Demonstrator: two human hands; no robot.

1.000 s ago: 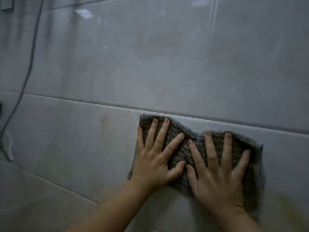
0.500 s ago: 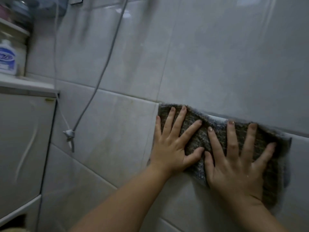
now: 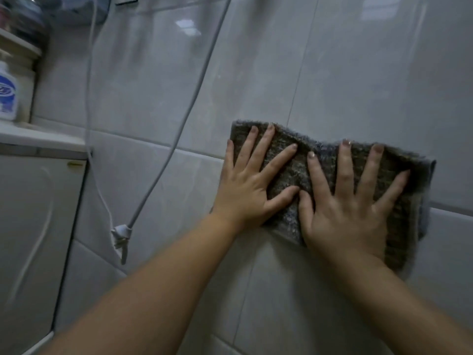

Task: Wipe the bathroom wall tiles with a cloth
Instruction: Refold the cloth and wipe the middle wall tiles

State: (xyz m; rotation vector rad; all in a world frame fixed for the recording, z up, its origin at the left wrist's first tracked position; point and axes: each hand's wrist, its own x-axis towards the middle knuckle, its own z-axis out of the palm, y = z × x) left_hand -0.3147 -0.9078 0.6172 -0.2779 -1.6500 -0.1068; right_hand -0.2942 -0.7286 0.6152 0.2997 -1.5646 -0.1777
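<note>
Since half a second ago our hands and the cloth [image 3: 289,180] have stayed on the same stretch of wall, straddling the same grout line, while the view has barely drifted. We press the cloth flat against the wall tiles [image 3: 256,80] with both palms. Our left hand [image 3: 252,185] lies on the cloth's left half, fingers straight and spread wide, little finger running along the cloth's left edge. Our right hand [image 3: 348,211] covers the right half, fingers likewise straight and fanned, thumb nearly touching the left thumb. Both forearms are bare and reach up from the lower edge of view.

The cloth is a coarse, nubby terry, grey-brown, folded to a rough rectangle with a wavy upper edge and a bluish fold showing at its right end. The tiles are large, glossy, pale grey, with thin grout lines and bright reflections. Left of the cloth hangs a grey cable [image 3: 179,129], knotted with a thinner white cord [image 3: 89,124]. Farther left stands a white cabinet [image 3: 33,239], and above it a white bottle [image 3: 7,93] with a blue label.
</note>
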